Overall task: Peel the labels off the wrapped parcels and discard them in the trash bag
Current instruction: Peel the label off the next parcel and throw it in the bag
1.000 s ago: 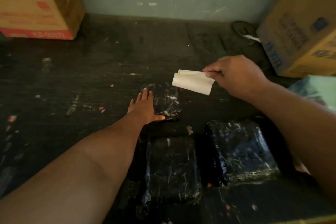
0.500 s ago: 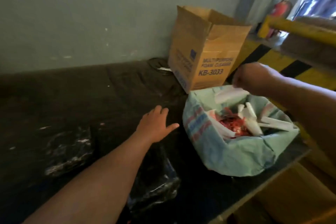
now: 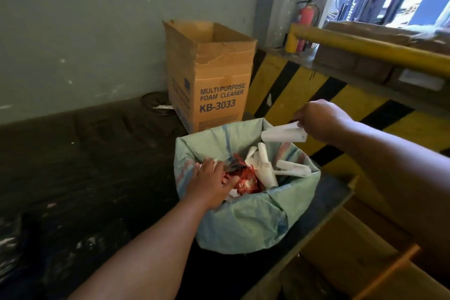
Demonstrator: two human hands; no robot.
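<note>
Here, head view only.
Right hand: the right hand (image 3: 319, 120) is raised above the far right rim of the bag, fingers curled and pinching one end of a curled white label (image 3: 283, 134).
Label: it hangs from those fingers over the bag's open mouth, its free end pointing left, not touching the contents below.
Left hand: the left hand (image 3: 210, 181) reaches over the near left rim of the bag, fingers spread and bent down into the contents; whether it grips anything there I cannot tell.
Trash bag: the pale green trash bag (image 3: 246, 224) stands open at the right edge of the dark table (image 3: 97, 153), its rim folded outward.
Bag contents: several rolled white labels (image 3: 266, 169) and a tangle of red string (image 3: 248, 178) lie inside.
Parcels: black wrapped parcels (image 3: 73, 253) lie on the table at lower left, well apart from the bag, dim and blurred.
Surroundings: an open cardboard box (image 3: 214, 75) printed "MULTI-PURPOSE FOAM CLEANER KB-3033" stands just behind the bag against the wall; a yellow rail (image 3: 365, 48) and a red fire extinguisher (image 3: 305, 19) are farther right.
</note>
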